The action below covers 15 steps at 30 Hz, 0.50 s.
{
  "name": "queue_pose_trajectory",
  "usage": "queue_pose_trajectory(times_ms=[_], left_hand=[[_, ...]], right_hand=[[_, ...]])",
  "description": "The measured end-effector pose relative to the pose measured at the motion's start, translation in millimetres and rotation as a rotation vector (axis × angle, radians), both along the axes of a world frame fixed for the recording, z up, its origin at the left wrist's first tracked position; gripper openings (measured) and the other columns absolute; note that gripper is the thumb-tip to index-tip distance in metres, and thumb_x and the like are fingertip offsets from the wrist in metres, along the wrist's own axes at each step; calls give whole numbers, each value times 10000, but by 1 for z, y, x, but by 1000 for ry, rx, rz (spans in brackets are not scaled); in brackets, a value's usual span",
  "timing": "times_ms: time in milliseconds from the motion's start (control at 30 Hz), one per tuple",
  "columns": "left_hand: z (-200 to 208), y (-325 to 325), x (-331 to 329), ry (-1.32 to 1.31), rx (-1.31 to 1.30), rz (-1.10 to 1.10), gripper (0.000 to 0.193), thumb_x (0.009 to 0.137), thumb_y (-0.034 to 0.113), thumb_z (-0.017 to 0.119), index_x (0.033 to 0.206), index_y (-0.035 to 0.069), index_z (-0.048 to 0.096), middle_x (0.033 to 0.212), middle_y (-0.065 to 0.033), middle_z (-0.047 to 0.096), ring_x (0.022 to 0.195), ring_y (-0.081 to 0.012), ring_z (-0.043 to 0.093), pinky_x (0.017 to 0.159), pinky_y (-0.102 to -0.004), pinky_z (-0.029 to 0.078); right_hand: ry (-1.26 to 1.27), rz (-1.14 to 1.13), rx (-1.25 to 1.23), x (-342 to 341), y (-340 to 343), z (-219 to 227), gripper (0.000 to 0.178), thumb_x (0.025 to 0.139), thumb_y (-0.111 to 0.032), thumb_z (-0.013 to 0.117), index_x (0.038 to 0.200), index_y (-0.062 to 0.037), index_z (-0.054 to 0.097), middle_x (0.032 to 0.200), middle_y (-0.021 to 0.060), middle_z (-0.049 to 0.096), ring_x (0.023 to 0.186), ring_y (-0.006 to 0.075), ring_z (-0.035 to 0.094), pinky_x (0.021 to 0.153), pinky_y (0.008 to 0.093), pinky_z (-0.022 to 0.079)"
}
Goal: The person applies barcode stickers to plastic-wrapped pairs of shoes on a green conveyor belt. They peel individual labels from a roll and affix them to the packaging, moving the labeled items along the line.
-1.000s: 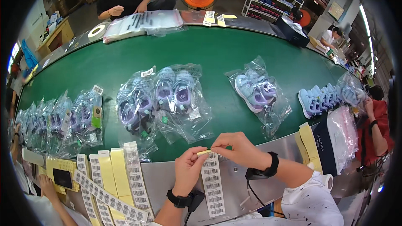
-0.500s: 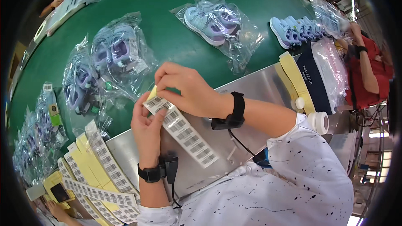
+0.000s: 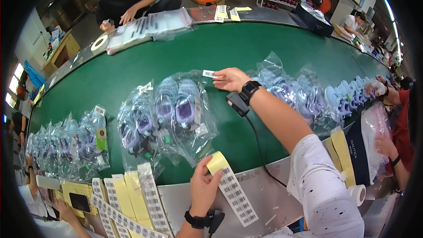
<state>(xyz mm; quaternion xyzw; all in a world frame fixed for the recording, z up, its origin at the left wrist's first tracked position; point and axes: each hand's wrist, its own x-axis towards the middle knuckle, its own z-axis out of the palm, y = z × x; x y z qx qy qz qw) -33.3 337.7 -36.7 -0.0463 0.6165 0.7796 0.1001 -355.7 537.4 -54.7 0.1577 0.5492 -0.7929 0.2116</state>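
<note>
Sticker (image 3: 209, 73) is now pinched in the right hand (image 3: 230, 79), which is reaching out over the bag (image 3: 185, 110) on the green belt (image 3: 246, 48). Both hands were together before. Left hand (image 3: 203, 189) is gripping the strip (image 3: 232, 188) at the table (image 3: 269, 194).

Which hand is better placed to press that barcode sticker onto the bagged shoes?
Right. The right hand already holds the sticker at the bag; the left hand holds the label strip.
</note>
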Motion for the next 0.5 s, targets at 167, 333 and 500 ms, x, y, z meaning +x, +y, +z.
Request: queue_pose_trajectory(times_ms=[167,333,500], left_hand=[[-2,4,0,-33,32,15,492,892,-53,592,1343,-53,396,1221,-194,580,974,-175,653,785,-257,550],[-3,7,-1,-41,51,20,493,893,-45,598,1344,-50,399,1223,-195,579,962,-173,657,779,-251,549],[-4,16,-2,-10,45,-9,502,890,-48,599,1350,-48,397,1214,-193,583,957,-166,656,772,-248,546]], right_hand=[[-77,64,-47,-30,-31,1,285,870,-101,636,1095,32,522,1101,209,602,924,323,605,805,428,545],[-83,39,-36,-44,-47,-1,176,869,-50,607,1019,27,558,1018,200,631,859,296,616,761,409,541],[-12,-19,166,-53,-44,-2,332,816,51,603,1141,59,532,898,191,636,683,270,633,631,410,547]])
